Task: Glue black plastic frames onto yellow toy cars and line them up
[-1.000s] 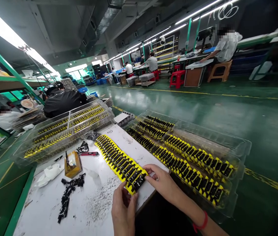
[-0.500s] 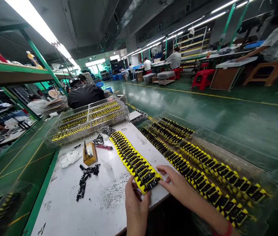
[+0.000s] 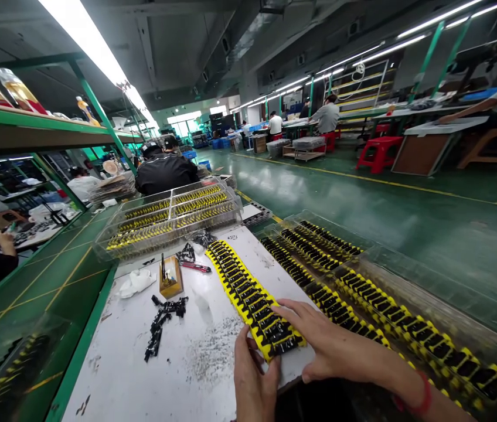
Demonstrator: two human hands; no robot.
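Observation:
A long row of yellow and black plastic parts (image 3: 248, 293), set side by side, lies across the white tabletop. At its near left corner, my left hand (image 3: 255, 378) has the fingers along the side and the thumb at the near end, closed around that corner. My right hand (image 3: 325, 340) reaches over the row's right edge, fingers stretched out and touching the parts, with the thumb held apart. Left of the row lies a pile of small black parts (image 3: 158, 325). Beyond it stand a small wooden box (image 3: 170, 285) with thin tools in it and a red-handled knife (image 3: 196, 267).
Clear plastic trays (image 3: 369, 258) with rows of yellow and black parts stand at the right. Another clear tray (image 3: 112, 253) sits at the table's far end. A crumpled white tissue (image 3: 136, 283) lies at the left. A person in a black jacket (image 3: 166, 173) sits ahead.
My right hand has moved from the row's near right corner farther up along its right edge, its fingers now stretched over it. My left hand stays at the near left corner. The view has shifted slightly.

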